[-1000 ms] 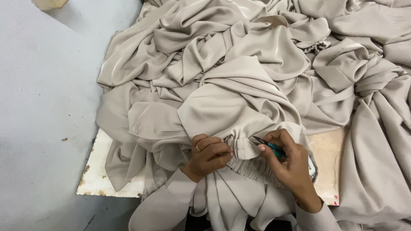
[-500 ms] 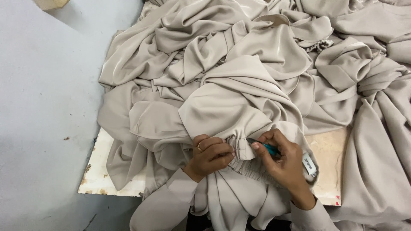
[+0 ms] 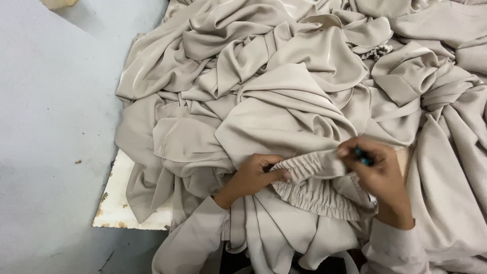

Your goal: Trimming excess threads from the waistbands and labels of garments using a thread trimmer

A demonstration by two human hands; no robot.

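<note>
Head cam: left hand [image 3: 253, 177] pinches the gathered elastic band [image 3: 309, 175] of the beige fabric [image 3: 284, 116] — right hand [image 3: 378, 175], just across it, grips a small teal tool [image 3: 362, 156] against the band's far end.

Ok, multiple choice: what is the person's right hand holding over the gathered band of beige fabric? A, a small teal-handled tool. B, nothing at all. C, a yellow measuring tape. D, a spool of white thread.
A: the right hand pinches a small teal-handled tool between its fingers at the end of the gathered elastic band, while the left hand grips the band's other end; no spool or tape shows.
</note>
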